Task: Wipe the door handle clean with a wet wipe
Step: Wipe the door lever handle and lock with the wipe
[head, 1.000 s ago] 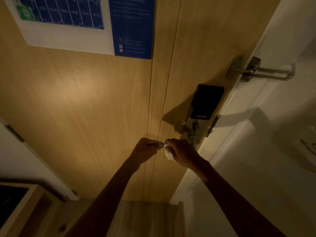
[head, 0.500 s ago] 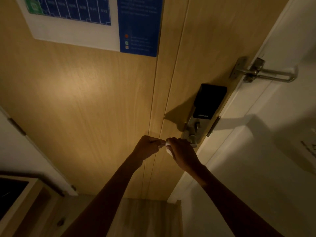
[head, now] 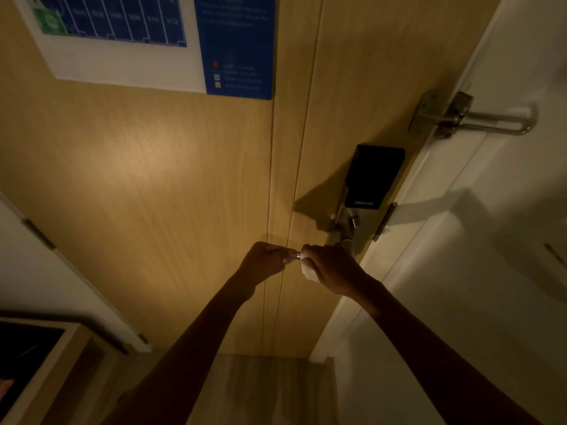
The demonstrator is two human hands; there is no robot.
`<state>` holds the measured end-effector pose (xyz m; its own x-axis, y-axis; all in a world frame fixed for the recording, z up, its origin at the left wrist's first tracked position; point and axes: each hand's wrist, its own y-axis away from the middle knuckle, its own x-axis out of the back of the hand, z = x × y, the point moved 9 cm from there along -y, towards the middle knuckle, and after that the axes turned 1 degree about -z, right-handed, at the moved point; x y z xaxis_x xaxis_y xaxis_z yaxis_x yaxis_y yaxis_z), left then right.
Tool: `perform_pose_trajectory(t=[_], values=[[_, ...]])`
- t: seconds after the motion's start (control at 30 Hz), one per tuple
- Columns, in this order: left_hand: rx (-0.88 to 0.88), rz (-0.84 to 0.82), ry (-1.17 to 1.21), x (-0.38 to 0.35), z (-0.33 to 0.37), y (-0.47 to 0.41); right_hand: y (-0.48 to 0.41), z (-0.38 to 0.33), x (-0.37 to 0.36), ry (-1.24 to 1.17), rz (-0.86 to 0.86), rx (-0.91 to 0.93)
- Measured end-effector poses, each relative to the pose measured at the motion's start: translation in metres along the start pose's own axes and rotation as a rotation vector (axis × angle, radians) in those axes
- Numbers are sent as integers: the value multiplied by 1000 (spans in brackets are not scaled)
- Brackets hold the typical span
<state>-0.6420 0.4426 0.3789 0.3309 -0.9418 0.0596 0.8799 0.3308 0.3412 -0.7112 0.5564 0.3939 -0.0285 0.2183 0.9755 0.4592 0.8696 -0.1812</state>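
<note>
1. Right hand point(head: 333, 269), centre of the frame, closed around crumpled white wet wipe point(head: 307, 269) on silver metal door handle point(head: 297, 256).
2. Left hand point(head: 264, 262) just left, pinching the handle's bare tip.
3. Black rectangular lock panel point(head: 372, 174) above, lettered "SMART LOCK".
4. Blue-and-white floor-plan sign point(head: 147, 41), upper left, showing "512"; other print blurred.

Dim warm light, soft bright patch on the wooden door point(head: 147, 154), hard shadow left of the black lock point(head: 372, 176), forearms near-black silhouettes, wide-angle bending at edges, poster point(head: 129, 50) text soft, noisy dark corners
</note>
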Motion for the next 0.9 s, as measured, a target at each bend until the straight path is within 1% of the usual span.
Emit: perform_pose_trajectory(t=[0.07, 0.13, 0.2, 0.3, 0.43, 0.53, 0.6, 0.63, 0.67, 0.7, 0.77, 0.8, 0.87, 0.9], values=[[-4, -15, 26, -1, -1, 2, 7, 4, 2, 84, 22, 7], [-1, -4, 34, -1, -2, 3, 8, 5, 1, 157, -9, 10], [-2, 7, 25, -1, -1, 2, 2, -1, -3, 160, -53, 25], [19, 16, 25, 0, -2, 0, -8, -5, -10, 83, -114, 20], [23, 3, 19, 0, 0, -2, -10, 3, -14, -128, -291, -64], [17, 3, 21, 0, 1, -1, -15, 4, -10, -285, -497, -189], [15, -3, 34, -1, 1, -1, -16, 1, -10, -314, -662, -188], [15, -10, 40, -1, 1, 0, -16, -2, -8, -304, -717, -172], [16, -17, 43, -2, 0, -1, -15, -2, -8, -302, -734, -177], [17, -24, 41, -2, 0, -1, -15, 0, -9, -304, -716, -194], [20, -37, 41, -1, 0, -2, -15, 5, -12, -226, -585, -207], [17, -38, 36, -1, -1, -3, -14, 5, -13, -136, -472, -179], [7, -33, 21, 0, -1, -3, -6, -4, -9, 107, -169, -91], [8, -28, 19, 0, -1, -3, 1, -7, -10, 210, -47, -73]])
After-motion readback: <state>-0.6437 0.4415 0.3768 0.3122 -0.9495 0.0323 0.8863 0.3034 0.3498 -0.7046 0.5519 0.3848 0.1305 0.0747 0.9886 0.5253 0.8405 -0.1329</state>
